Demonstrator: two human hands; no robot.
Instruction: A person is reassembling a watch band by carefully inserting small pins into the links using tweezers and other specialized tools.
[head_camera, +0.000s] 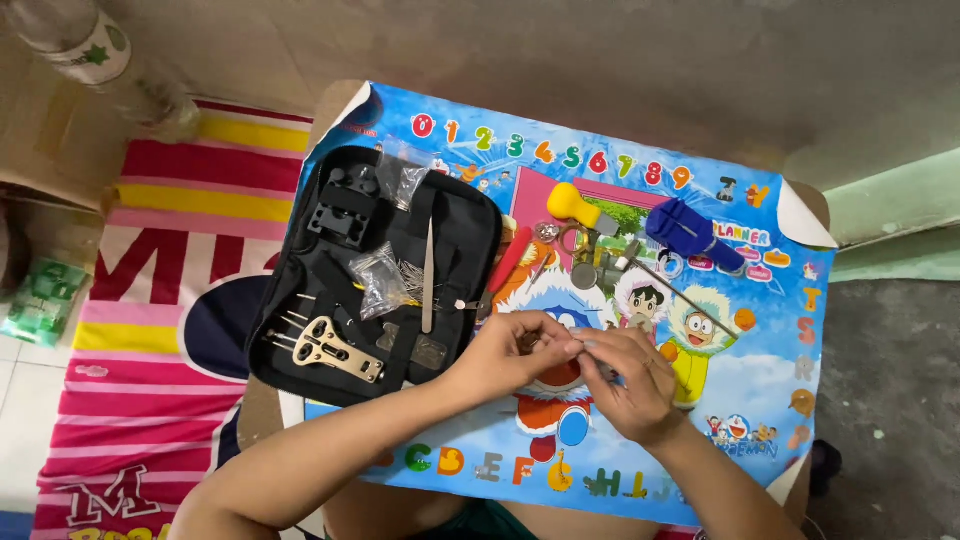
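My left hand (510, 352) and my right hand (628, 380) meet over the middle of a blue cartoon poster (770, 330) that covers a small table. Both pinch something tiny between the fingertips; it is too small to name. Just beyond the hands lie a yellow-handled tool (572, 204), a blue plastic tool (690, 230), a red-handled tool (510, 262), a thin metal rod (690, 295) and small metal parts (585, 272). To the left an open black tool case (470, 290) holds tweezers (428, 270), a metal wrench (335, 348), a black holder (345, 205) and small plastic bags (378, 275).
A pink, yellow and white striped mat (150, 300) lies on the floor at the left. A plastic bottle (95, 50) lies at the top left, a green packet (40, 300) at the far left. Grey concrete floor (890, 400) is on the right.
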